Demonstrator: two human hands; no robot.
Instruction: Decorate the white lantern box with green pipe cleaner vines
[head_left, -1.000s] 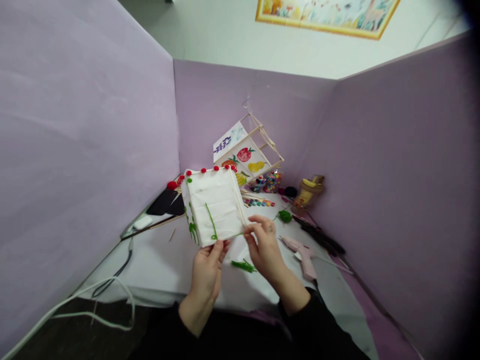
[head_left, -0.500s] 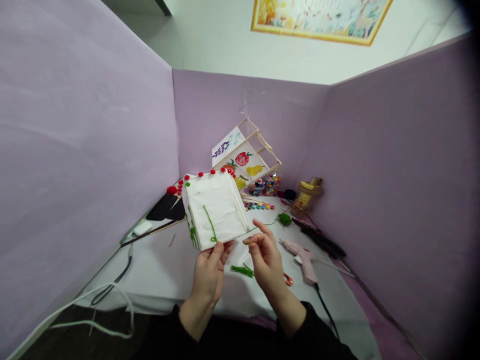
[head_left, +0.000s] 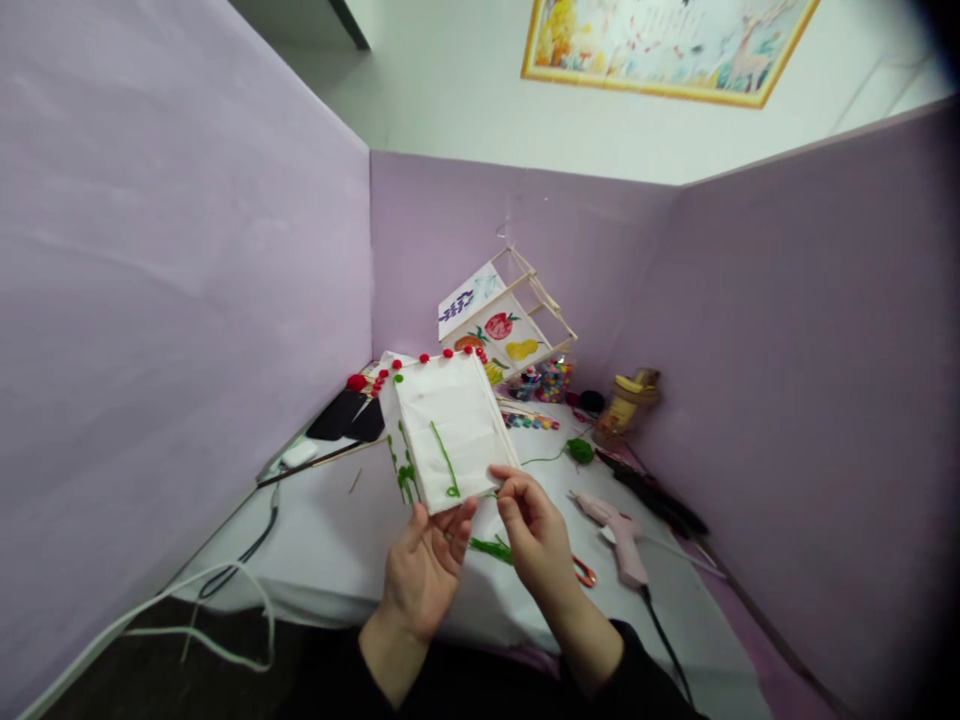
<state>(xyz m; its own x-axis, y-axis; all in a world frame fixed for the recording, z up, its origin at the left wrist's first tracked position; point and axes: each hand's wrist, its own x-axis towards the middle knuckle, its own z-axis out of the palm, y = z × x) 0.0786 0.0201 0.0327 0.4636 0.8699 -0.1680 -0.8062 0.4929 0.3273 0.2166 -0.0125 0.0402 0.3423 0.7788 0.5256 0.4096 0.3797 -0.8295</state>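
Observation:
A white box-shaped piece [head_left: 465,430] is tilted above the table, with red pompoms [head_left: 424,358] along its top edge. On its front face a green yarn strand [head_left: 444,455] ends in a small loop near the bottom; more green yarn marks its left side. My left hand [head_left: 427,565] supports the box from below, palm up, fingers under its lower edge. At the lower right corner my right hand [head_left: 534,520] has its fingers closed, one finger touching the box; what the fingertips hold is too small to make out. Green yarn pieces [head_left: 491,548] lie below the box.
A pink glue gun [head_left: 619,535] and orange-handled scissors [head_left: 584,571] lie to the right. Behind are a painted stick-frame lantern [head_left: 506,320], a green yarn ball [head_left: 580,451] and a yellow-topped jar [head_left: 626,405]. White cables [head_left: 225,570] hang at the left.
My right hand has moved up against the box's lower right corner. My left hand's fingers have opened more underneath. The box has turned slightly, and the camera view has shifted.

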